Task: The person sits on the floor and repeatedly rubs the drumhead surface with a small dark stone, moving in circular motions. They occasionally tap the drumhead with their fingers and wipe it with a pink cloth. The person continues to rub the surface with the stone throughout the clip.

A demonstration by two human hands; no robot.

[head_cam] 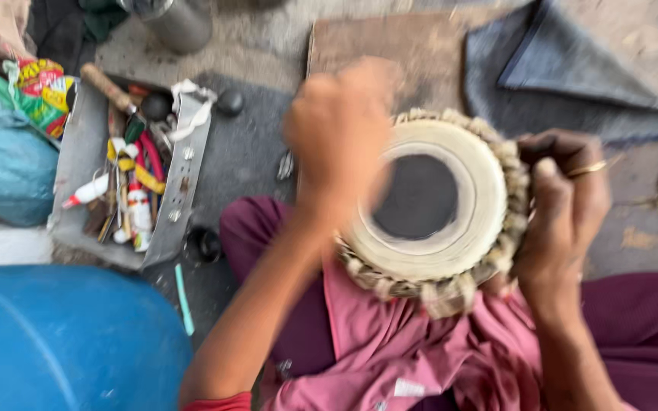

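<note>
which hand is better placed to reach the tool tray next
Left, probably. The left hand is a free fist above the drum, on the side nearest the tool tray. The right hand grips the drum's far rim, steadying it.

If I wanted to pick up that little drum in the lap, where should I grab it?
Probably by the braided rim of the drum, from the right side, as the right hand does. The skin with its black centre faces up and looks delicate; the woven edge gives fingers purchase.
</note>
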